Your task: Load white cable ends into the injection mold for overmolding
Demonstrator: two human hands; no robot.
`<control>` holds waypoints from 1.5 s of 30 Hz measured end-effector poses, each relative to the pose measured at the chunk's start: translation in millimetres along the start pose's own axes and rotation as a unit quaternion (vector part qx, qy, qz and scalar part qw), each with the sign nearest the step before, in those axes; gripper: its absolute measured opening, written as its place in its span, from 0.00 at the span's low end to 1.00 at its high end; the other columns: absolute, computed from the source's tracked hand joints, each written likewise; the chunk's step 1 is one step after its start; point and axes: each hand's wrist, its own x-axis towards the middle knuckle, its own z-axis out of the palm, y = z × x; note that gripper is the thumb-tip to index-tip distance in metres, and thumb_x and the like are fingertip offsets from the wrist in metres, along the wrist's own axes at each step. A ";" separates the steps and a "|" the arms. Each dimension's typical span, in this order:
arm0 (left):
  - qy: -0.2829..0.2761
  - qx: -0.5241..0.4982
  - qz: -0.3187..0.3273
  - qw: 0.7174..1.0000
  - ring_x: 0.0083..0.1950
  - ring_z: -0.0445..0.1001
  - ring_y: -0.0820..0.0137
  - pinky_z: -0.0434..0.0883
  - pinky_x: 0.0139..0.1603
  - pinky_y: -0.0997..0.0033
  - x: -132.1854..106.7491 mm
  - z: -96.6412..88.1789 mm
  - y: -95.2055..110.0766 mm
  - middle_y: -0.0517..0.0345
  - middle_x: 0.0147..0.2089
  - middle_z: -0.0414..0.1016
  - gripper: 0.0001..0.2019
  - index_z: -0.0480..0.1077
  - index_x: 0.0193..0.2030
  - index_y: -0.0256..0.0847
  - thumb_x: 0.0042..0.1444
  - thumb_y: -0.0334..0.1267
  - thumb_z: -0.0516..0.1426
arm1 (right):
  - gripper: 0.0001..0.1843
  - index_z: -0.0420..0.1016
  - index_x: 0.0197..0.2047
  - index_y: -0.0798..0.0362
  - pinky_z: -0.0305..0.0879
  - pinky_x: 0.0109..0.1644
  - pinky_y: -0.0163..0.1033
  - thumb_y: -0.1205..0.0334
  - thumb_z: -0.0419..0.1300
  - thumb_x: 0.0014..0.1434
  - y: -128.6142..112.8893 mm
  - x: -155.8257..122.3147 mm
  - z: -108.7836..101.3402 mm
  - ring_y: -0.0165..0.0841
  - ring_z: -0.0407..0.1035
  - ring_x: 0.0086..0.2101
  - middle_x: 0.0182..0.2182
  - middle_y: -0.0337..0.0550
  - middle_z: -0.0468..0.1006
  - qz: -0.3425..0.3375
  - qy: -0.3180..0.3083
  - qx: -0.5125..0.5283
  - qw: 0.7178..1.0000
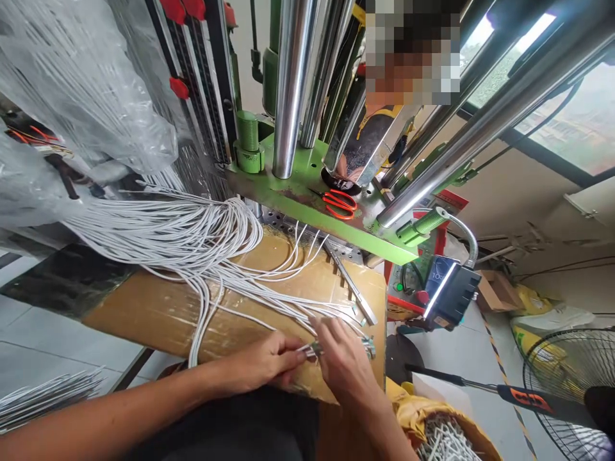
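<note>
My left hand [269, 363] is closed, thumb and fingertips pinching one end of a small silvery metal piece [311, 350]. The fingers of my right hand [342, 353] curl over the same piece from above and hide much of it. A white cable runs up to the left hand; whether it is held there I cannot tell. Beyond the hands, a bundle of white cables [211, 237] fans across a cardboard sheet [158, 307]. Small pale-green ends [354, 309] show on some cables near the right hand. A narrow metal bar [353, 285] lies on the cardboard's right side.
Orange-handled scissors [340, 203] rest on the green machine plate [288, 198], among steel columns [293, 83]. At right are a control box with a green light [400, 287] and a fan [567, 384]. A yellow sack [408, 410] of white offcuts stands below. Another person is behind the machine.
</note>
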 end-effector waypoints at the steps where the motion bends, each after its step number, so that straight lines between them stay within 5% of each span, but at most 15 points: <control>1: 0.011 0.003 0.005 1.000 0.23 0.55 0.76 0.51 0.23 0.75 0.1 -1.1 0.7 0.64 0.23 0.62 0.23 0.68 0.32 0.36 0.60 0.57 0.52 | 0.30 0.58 0.63 0.51 0.68 0.52 0.44 0.73 0.56 0.58 1.5 -0.5 -5.8 0.40 0.66 0.52 0.53 0.48 0.71 0.016 -0.009 0.071 0.997; 4: 0.009 -0.029 -0.007 1.000 0.22 0.55 0.77 0.50 0.21 0.76 2.6 -4.5 0.4 0.65 0.23 0.63 0.21 0.69 0.38 0.37 0.59 0.56 0.54 | 0.39 0.41 0.70 0.46 0.57 0.65 0.45 0.60 0.57 0.63 3.8 3.7 -15.2 0.37 0.51 0.65 0.68 0.45 0.53 0.065 -0.006 0.249 0.966; 8: 0.031 -0.080 0.050 0.995 0.19 0.53 0.78 0.50 0.21 0.76 13.9 -4.3 -4.0 0.66 0.18 0.59 0.22 0.67 0.30 0.36 0.57 0.57 0.55 | 0.26 0.53 0.68 0.44 0.59 0.65 0.43 0.54 0.48 0.68 4.1 30.7 -3.5 0.33 0.58 0.61 0.64 0.41 0.63 0.031 -0.014 0.335 0.942; 13: 0.137 -0.064 0.038 0.988 0.21 0.61 0.77 0.54 0.21 0.77 22.9 -12.5 2.5 0.61 0.24 0.67 0.19 0.72 0.35 0.34 0.54 0.51 0.60 | 0.20 0.68 0.58 0.55 0.59 0.63 0.49 0.59 0.45 0.69 32.2 40.8 20.7 0.39 0.61 0.59 0.57 0.51 0.71 0.080 0.094 0.142 0.982; 17: 0.179 -0.115 0.038 0.976 0.26 0.72 0.69 0.59 0.20 0.76 25.8 -28.5 14.4 0.56 0.29 0.73 0.23 0.69 0.46 0.35 0.50 0.51 0.62 | 0.14 0.75 0.37 0.52 0.67 0.45 0.44 0.63 0.48 0.67 49.5 10.5 25.1 0.38 0.70 0.38 0.33 0.46 0.76 0.071 0.100 -0.010 0.992; 20: 0.172 -0.103 0.053 0.978 0.34 0.75 0.63 0.58 0.22 0.77 32.2 -34.2 17.1 0.59 0.20 0.69 0.22 0.71 0.47 0.35 0.53 0.50 0.60 | 0.13 0.73 0.45 0.52 0.65 0.45 0.48 0.62 0.48 0.66 66.7 3.9 18.0 0.42 0.65 0.39 0.40 0.51 0.74 0.153 0.107 -0.054 0.981; 22: 0.179 -0.058 0.060 0.980 0.34 0.74 0.64 0.61 0.24 0.75 36.9 -33.6 15.8 0.57 0.21 0.71 0.19 0.74 0.44 0.35 0.54 0.49 0.60 | 0.19 0.68 0.56 0.55 0.62 0.51 0.53 0.62 0.48 0.64 81.2 10.7 12.8 0.46 0.62 0.45 0.48 0.55 0.71 0.205 0.091 -0.017 0.974; 25: 0.204 0.073 0.099 0.971 0.32 0.72 0.68 0.65 0.29 0.74 39.8 -31.1 11.3 0.55 0.29 0.77 0.14 0.78 0.37 0.36 0.55 0.46 0.60 | 0.20 0.69 0.55 0.56 0.61 0.54 0.53 0.62 0.48 0.61 94.7 22.1 4.2 0.46 0.63 0.47 0.44 0.54 0.70 0.237 0.057 0.057 0.968; 30: 0.143 0.287 0.257 0.912 0.34 0.75 0.69 0.69 0.37 0.76 34.8 -33.0 2.6 0.54 0.31 0.78 0.12 0.78 0.37 0.36 0.61 0.37 0.53 | 0.19 0.68 0.53 0.55 0.67 0.39 0.43 0.60 0.47 0.62 69.3 19.1 -9.8 0.37 0.69 0.32 0.32 0.45 0.74 0.278 0.024 0.132 0.951; 32: 0.105 0.332 0.306 0.886 0.36 0.77 0.68 0.70 0.42 0.75 33.8 -33.4 -0.2 0.52 0.34 0.79 0.12 0.77 0.40 0.37 0.62 0.35 0.51 | 0.23 0.63 0.59 0.54 0.64 0.28 0.37 0.58 0.48 0.62 48.8 13.9 -6.4 0.31 0.65 0.22 0.24 0.37 0.72 0.291 0.000 0.245 0.925; 34: 0.085 0.359 0.327 0.870 0.38 0.78 0.68 0.71 0.43 0.74 34.5 -32.3 -2.2 0.51 0.36 0.80 0.13 0.76 0.42 0.39 0.63 0.34 0.50 | 0.29 0.57 0.65 0.54 0.63 0.25 0.34 0.57 0.51 0.61 30.1 9.4 5.1 0.29 0.64 0.20 0.24 0.34 0.71 0.305 0.009 0.399 0.865; 37: 0.071 0.379 0.334 0.860 0.39 0.79 0.67 0.72 0.44 0.74 37.2 -28.5 -3.9 0.51 0.37 0.81 0.12 0.76 0.43 0.40 0.63 0.34 0.50 | 0.35 0.54 0.67 0.52 0.71 0.40 0.38 0.57 0.56 0.58 13.2 5.1 30.5 0.35 0.73 0.38 0.40 0.43 0.78 0.301 0.086 0.527 0.790; 40: 0.058 0.397 0.331 0.854 0.40 0.79 0.67 0.72 0.45 0.74 40.0 -24.7 -4.5 0.52 0.38 0.81 0.12 0.76 0.43 0.39 0.63 0.33 0.50 | 0.35 0.56 0.67 0.51 0.59 0.62 0.44 0.59 0.56 0.57 8.9 4.2 49.9 0.39 0.61 0.59 0.60 0.44 0.67 0.280 0.128 0.522 0.795; 45: 0.070 0.425 0.318 0.844 0.40 0.79 0.67 0.72 0.45 0.74 45.5 -21.7 -5.4 0.54 0.36 0.81 0.12 0.76 0.42 0.41 0.61 0.31 0.51 | 0.35 0.51 0.69 0.52 0.46 0.69 0.46 0.66 0.51 0.59 9.3 5.5 55.9 0.36 0.53 0.64 0.65 0.42 0.60 0.259 0.122 0.489 0.824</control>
